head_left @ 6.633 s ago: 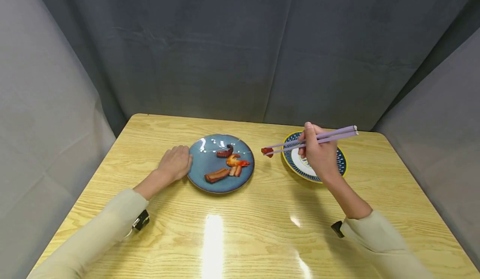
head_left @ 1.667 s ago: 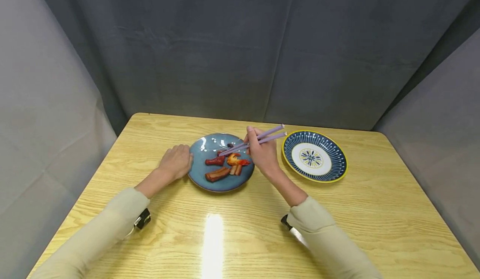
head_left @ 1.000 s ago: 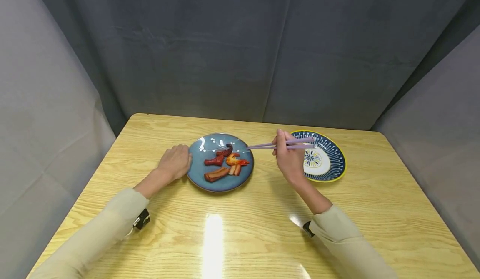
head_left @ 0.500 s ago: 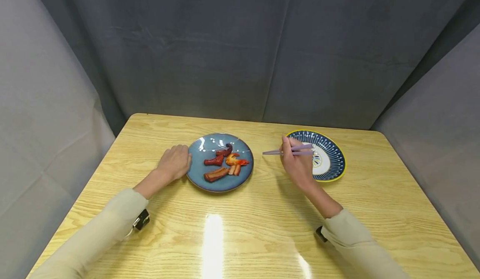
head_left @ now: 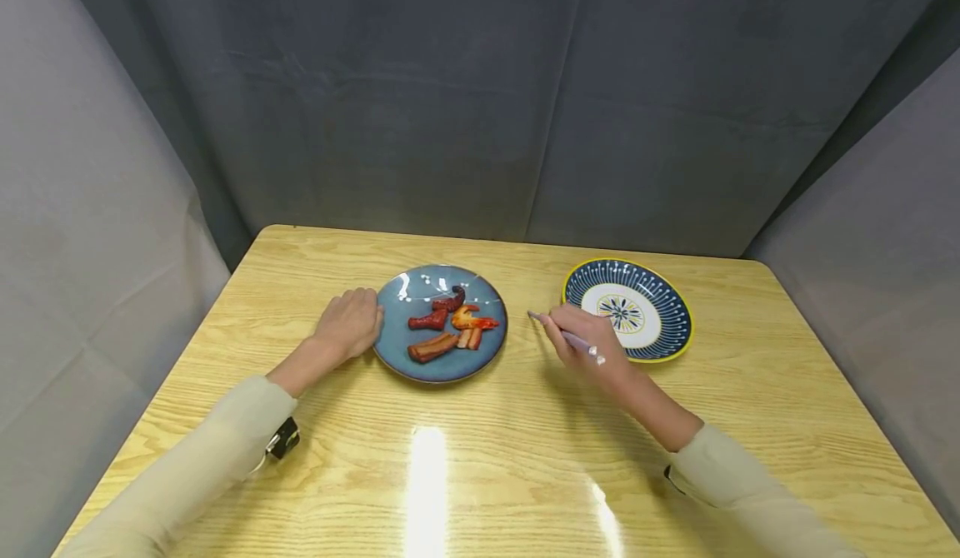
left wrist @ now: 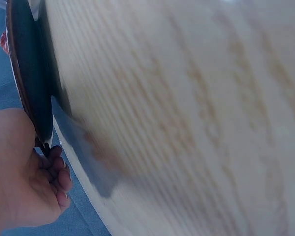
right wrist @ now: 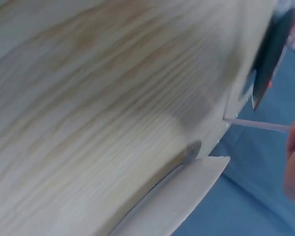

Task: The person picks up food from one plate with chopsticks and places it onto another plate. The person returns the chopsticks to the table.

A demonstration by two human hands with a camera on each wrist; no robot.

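My left hand holds the left rim of a blue plate. In the left wrist view the thumb lies over the rim and the curled fingers are below it. On that plate lie a red drumstick-like piece, a dark curled tentacle piece, a shrimp, a small striped meat piece and a longer brown one. My right hand grips light purple chopsticks, tips low over the table between the plates, nothing pinched in them.
Right of the blue plate stands a navy-and-white patterned plate with a yellow rim, partly behind my right hand. Both are on a light wooden table. Dark grey cloth hangs behind; paler cloth hangs at both sides.
The red piece, earlier in the chopsticks near the patterned plate, now lies on the blue plate. My right hand has drawn back rightward, lowered and turned the chopsticks. The left hand stays put.
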